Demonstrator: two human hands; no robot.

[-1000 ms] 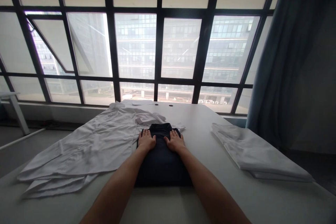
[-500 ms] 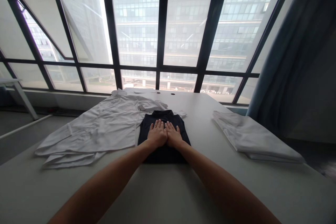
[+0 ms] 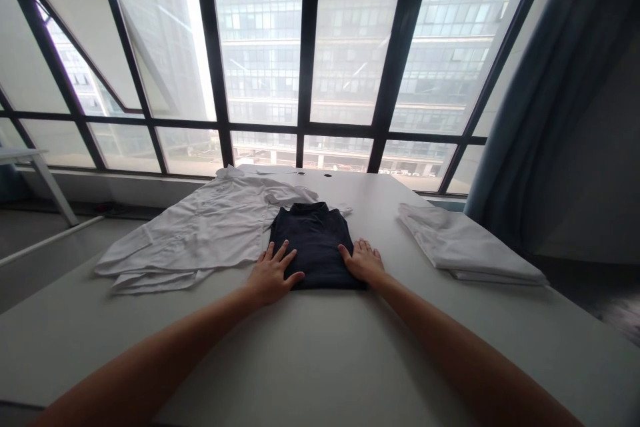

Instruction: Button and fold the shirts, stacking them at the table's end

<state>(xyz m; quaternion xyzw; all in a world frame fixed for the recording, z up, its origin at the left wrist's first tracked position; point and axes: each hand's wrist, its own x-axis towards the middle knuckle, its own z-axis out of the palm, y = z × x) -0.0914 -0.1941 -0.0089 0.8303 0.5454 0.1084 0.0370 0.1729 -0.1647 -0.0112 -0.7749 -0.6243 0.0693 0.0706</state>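
The dark garment (image 3: 317, 240) is matt cloth, the white tabletop (image 3: 320, 347) smooth.

Big windows (image 3: 347, 57) with thick black bars (image 3: 306, 47) fill the far side. Bright light comes through them. At the far left, one pane (image 3: 93, 47) is tipped open. Outside is a big building (image 3: 260, 47) with lots of glass. A blue curtain (image 3: 525, 140) hangs on the right, where it is dark. The big table (image 3: 310, 353) is white. Another table (image 3: 20, 155) stands at the left, above the gray floor (image 3: 30, 237).
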